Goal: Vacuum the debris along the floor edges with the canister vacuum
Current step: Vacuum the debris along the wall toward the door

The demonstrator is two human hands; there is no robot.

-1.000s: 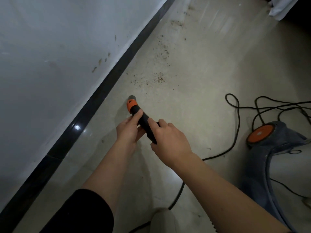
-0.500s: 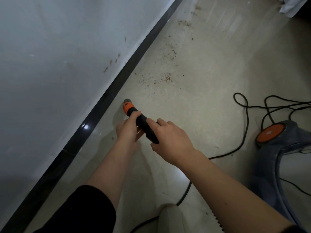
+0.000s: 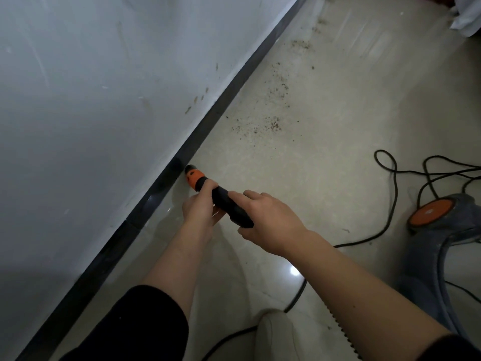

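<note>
Head view shows the vacuum wand [image 3: 221,196] held low at the floor edge, its orange-collared tip just beside the dark skirting [image 3: 208,126]. In this dim light I cannot tell whether the tip touches the floor. The left hand [image 3: 199,211] grips the wand right behind the collar, and the right hand [image 3: 270,222] wraps the black grip further back. The step in hand looks like the edge pass itself. Debris [image 3: 272,126] lies scattered ahead, near the skirting and further along it. The next move likely calls for sliding the tip forward along the edge, minding the cord [image 3: 393,201] and canister [image 3: 421,246] at right.
</note>
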